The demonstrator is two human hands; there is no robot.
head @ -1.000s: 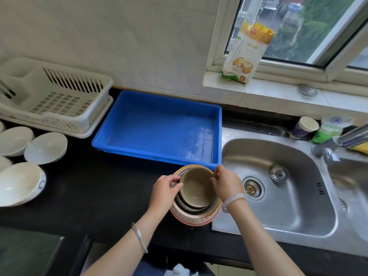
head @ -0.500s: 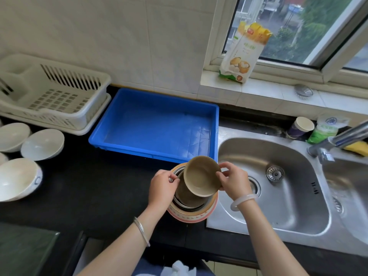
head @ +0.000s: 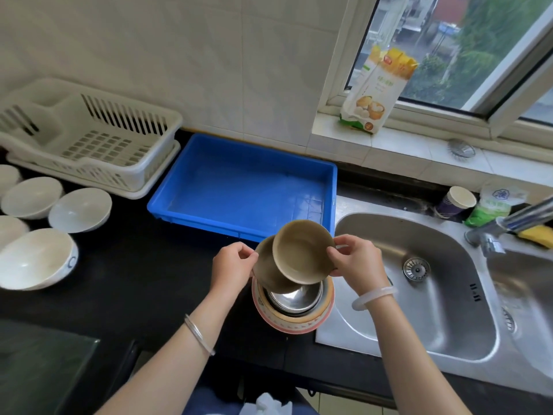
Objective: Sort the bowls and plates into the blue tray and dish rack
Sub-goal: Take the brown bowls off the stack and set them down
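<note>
The right hand pinches the right rim of a tan bowl, thumb and fingers curled over the edge, and holds it tilted above the stack. The left hand is curled the same way on the left rim of a second tan bowl, which sits just under the first. Below them a steel bowl nests in a pink-rimmed dish at the counter edge, beside the sink. The tan bowls look light and stiff, probably plastic, with smooth walls that may slip or cling together, so the rim is the safest hold, one hand to each bowl. The blue tray lies just behind, with nothing in it. The rack and white bowls stand further left.
</note>
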